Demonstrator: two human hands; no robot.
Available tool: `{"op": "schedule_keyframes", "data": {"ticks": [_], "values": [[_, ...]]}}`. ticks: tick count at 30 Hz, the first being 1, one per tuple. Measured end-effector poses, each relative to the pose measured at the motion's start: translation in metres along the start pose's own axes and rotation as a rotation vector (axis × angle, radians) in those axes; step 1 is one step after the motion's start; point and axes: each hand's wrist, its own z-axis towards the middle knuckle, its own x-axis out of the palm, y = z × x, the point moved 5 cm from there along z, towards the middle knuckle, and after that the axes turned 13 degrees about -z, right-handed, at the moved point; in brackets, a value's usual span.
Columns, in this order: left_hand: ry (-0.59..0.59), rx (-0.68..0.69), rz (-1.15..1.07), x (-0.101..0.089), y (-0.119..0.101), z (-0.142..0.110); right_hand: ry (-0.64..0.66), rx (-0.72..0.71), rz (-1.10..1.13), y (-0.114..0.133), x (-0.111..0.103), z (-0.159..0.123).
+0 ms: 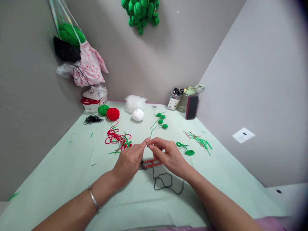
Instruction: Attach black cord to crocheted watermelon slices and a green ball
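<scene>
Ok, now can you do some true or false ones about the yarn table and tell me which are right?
1. The bare left hand and bare right hand are close together. True.
2. The silver metal bangle circles the right arm. False: it circles the bare left arm.
3. Loose thin black cord lies on the pale green tabletop. True.
4. The round red yarn ball is left of the round white yarn ball. True.
5. The bunch of green yarn pieces lies on the tabletop. False: it is up against the grey wall.

Black yarn (pixel 166 174) in loose loops
</scene>
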Motion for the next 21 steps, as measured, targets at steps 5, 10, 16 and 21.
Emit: {"op": "schedule_keyframes", "data": {"ticks": [5, 10, 16, 21], "values": [[0.011, 0.003, 0.028, 0.002, 0.003, -0.001, 0.006, -0.003, -0.039, -0.002, 0.001, 0.000], [0.030, 0.034, 0.108, 0.001, 0.004, -0.001, -0.015, -0.037, -0.094, -0.003, 0.003, 0.003], [0.077, 0.024, 0.188, 0.003, 0.002, 0.001, -0.026, -0.051, -0.124, -0.011, 0.006, 0.006], [0.110, -0.054, 0.255, 0.002, 0.003, 0.002, -0.037, -0.074, -0.138, -0.013, 0.007, 0.008]]}}
